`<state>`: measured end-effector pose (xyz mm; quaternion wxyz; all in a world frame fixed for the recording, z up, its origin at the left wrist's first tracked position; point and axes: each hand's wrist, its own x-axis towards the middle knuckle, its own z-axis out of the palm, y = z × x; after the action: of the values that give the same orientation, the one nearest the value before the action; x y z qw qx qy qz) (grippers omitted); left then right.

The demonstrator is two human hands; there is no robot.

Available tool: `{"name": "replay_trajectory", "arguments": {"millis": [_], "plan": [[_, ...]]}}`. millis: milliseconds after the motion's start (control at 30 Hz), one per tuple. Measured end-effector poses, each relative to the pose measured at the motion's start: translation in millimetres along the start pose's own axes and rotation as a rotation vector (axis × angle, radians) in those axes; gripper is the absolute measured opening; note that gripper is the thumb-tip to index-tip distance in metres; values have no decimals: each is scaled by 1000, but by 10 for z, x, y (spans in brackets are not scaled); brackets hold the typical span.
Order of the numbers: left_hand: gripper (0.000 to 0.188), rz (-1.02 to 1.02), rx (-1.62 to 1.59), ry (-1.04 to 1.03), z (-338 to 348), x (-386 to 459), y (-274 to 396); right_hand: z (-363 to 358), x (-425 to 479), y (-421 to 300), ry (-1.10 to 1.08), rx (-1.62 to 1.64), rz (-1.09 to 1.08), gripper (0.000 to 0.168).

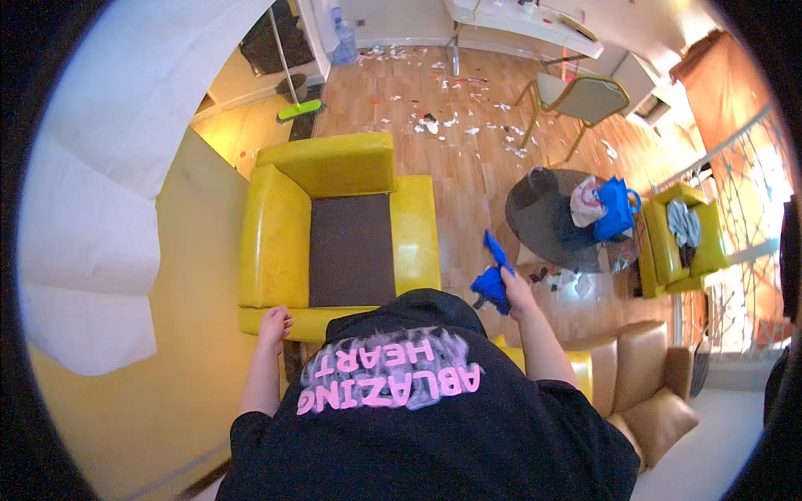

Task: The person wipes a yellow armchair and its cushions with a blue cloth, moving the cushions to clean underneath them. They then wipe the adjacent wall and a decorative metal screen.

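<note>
My right hand (518,293) is closed around a crumpled blue cloth (492,285), which hangs over the wood floor between the armchair and the round table. My left hand (276,324) is at the near edge of a yellow armchair (413,232), its fingers loosely bent with nothing seen in them; whether it touches the armchair I cannot tell. The armchair's seat shows a dark brown base (353,250) with no cushion on it.
A dark round table (545,232) holds a blue bag (617,210) and a whitish bag (587,201). Paper scraps (430,125) litter the floor near a metal-framed chair (592,100). A green broom (299,111) stands by the doorway. A brown sofa (633,363) is at right.
</note>
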<state>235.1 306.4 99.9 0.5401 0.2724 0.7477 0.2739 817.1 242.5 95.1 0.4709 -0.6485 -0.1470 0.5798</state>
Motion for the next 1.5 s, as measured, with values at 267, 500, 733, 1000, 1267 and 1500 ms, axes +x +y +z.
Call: {"name": "replay_trajectory", "arguments": {"millis": [267,500,733,1000,1267,1500], "plan": [[25,144,398,-365,2097,-624,519,-1950,494,960,-68,-1093,286,45],[33,308,956,-466,2394,-201,730,-1964,527,1494,57,-1323,511,59],[33,238,1246,-638,2582,296,551,-2011,47,1882,238,-1234,519,66],[30,392,1294,-641,2775,249,707,-2120,-437,2104,369,-1239,476,59],[36,-276,922,-506,2131,1722,141,-3033,899,1229,123,-1135,498,33],[31,214,1347,-693,4490,230,693,-3339,1788,1269,-156,-1293,513,68]]}}
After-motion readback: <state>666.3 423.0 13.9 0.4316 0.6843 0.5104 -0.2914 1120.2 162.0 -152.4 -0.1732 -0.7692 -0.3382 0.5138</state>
